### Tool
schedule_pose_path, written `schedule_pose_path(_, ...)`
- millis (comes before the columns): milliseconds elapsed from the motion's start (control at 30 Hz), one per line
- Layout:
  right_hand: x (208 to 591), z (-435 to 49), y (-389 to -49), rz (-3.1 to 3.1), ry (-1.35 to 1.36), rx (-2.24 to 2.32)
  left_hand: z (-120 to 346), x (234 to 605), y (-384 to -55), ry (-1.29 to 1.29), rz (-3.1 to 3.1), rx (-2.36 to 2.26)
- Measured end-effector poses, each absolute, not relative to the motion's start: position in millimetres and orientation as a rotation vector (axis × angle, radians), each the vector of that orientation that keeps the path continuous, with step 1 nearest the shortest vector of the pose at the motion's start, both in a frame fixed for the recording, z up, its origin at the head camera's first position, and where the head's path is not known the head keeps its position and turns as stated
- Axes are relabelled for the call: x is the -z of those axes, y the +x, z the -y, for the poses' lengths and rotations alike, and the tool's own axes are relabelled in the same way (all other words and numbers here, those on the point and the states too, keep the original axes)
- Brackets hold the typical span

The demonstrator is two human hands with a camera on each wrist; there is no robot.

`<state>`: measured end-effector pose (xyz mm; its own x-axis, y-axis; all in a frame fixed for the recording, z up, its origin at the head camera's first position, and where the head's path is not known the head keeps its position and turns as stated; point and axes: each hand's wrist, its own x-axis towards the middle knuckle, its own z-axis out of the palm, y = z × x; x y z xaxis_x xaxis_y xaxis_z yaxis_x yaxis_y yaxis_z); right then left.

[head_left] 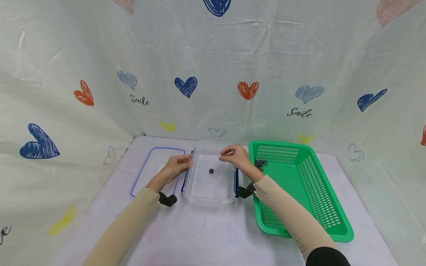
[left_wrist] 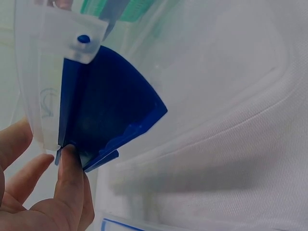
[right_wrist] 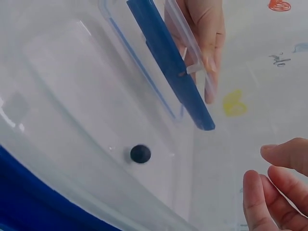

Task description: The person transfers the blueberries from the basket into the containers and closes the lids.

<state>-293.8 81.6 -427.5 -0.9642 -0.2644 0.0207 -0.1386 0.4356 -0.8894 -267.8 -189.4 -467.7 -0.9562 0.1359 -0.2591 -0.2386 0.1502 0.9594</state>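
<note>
A clear plastic food container [head_left: 209,201] with blue side latches stands on the table. On its floor lies one small dark round blueberry [right_wrist: 140,154]. My left hand [head_left: 176,168] grips the container's left rim; its fingers [left_wrist: 71,178] are at the lowered blue latch [left_wrist: 110,106]. Over the container's far right part is my right hand [head_left: 236,157]. Its thumb [right_wrist: 286,155] and fingertips stand apart in the right wrist view, with nothing between them. Several similar dark berries [head_left: 260,163] sit in the green basket [head_left: 301,192], partly behind the right wrist.
A clear lid [head_left: 151,162] with a blue seal lies flat on the table, left of the container and partly under the left hand. The green basket's left rim stands close to the container's right latch [head_left: 236,181]. A heart-printed sheet [head_left: 216,111] hangs behind the table.
</note>
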Motion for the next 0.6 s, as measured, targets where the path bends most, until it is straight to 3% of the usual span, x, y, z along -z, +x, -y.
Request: schedule_pose_path(600,412.9,-117.2,-292.6,-2.432,-0.257,1.786,189.5,465.4,-266.7,-0.102,-2.132,-1.887)
